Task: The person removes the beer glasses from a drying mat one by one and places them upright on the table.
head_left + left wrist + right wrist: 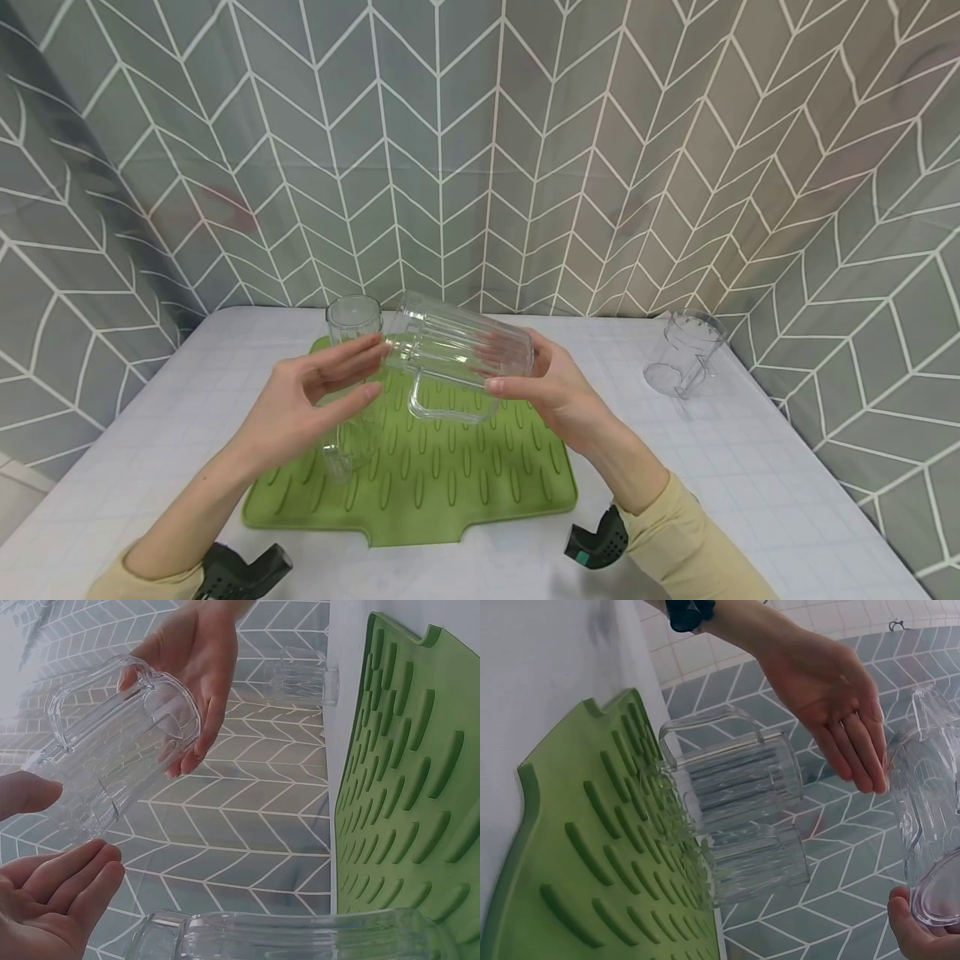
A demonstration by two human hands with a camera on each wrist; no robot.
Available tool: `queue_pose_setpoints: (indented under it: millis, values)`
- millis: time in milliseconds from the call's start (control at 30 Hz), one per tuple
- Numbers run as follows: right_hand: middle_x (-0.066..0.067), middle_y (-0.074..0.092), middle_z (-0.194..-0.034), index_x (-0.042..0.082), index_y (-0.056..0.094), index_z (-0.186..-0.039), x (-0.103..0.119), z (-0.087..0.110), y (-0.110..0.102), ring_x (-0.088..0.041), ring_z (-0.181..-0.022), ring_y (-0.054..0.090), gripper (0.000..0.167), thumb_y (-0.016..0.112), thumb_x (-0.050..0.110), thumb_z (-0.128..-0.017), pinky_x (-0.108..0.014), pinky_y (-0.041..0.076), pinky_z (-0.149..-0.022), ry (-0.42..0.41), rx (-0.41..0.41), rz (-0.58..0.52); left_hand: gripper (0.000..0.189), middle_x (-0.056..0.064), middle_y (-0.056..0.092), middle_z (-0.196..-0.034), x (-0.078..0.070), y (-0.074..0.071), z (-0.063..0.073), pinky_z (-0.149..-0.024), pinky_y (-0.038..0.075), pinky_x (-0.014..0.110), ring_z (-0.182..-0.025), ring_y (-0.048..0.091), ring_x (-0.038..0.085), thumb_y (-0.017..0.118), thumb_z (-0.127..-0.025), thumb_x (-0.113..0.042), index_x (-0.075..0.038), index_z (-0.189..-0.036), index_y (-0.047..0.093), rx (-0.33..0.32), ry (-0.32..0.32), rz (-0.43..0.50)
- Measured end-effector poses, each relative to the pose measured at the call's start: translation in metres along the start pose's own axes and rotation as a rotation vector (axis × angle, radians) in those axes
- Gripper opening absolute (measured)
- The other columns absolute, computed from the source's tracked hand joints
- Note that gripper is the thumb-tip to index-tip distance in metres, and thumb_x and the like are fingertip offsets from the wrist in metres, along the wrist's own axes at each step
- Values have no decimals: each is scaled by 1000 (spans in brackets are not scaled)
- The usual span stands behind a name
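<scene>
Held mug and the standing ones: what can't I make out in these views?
Right wrist view: part of the held mug, cut off by the right edge.
Left wrist view: one side of a standing mug, cut off by the bottom edge.
Head view: lower part of the rear mug, behind the left grip; parts of the right grip, blurred through the held mug.

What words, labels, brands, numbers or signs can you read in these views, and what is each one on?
None can be read.
Clear mug in the right hand: no lettering visible.
Green mat: raised ridges, no lettering.
Patterned backdrop: white lines, no lettering.
Black device at the right wrist: teal patch; any print is too small to read.
</scene>
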State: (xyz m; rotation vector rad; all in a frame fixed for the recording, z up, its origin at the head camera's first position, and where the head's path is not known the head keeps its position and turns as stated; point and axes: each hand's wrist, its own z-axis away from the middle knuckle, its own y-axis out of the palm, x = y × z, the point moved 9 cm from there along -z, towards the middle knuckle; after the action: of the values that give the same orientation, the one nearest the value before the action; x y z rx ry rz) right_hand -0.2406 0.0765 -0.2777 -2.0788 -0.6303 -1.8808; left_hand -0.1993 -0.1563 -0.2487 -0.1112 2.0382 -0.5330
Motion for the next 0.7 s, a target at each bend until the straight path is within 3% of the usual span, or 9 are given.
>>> queue_pose_setpoints:
  millis: [333,700]
  values:
    - [-12,55,-143,9,44,-146,-4,-1,4,-26,-132,55,73,77,5,-81,-49,36,-119,10,17,-2,55,2,61,-140,-5,-2,0,-98,53,19,-124,60,5,65,-94,2,1,-146,47,-14,54,48]
    - [-10,54,-144,6,46,-141,-12,-1,6,-23,-135,50,70,79,6,-80,-48,33,-119,54,10,34,54,-1,63,-139,-8,-6,0,-102,50,19,-123,61,7,62,-93,8,1,-145,49,-47,102,102]
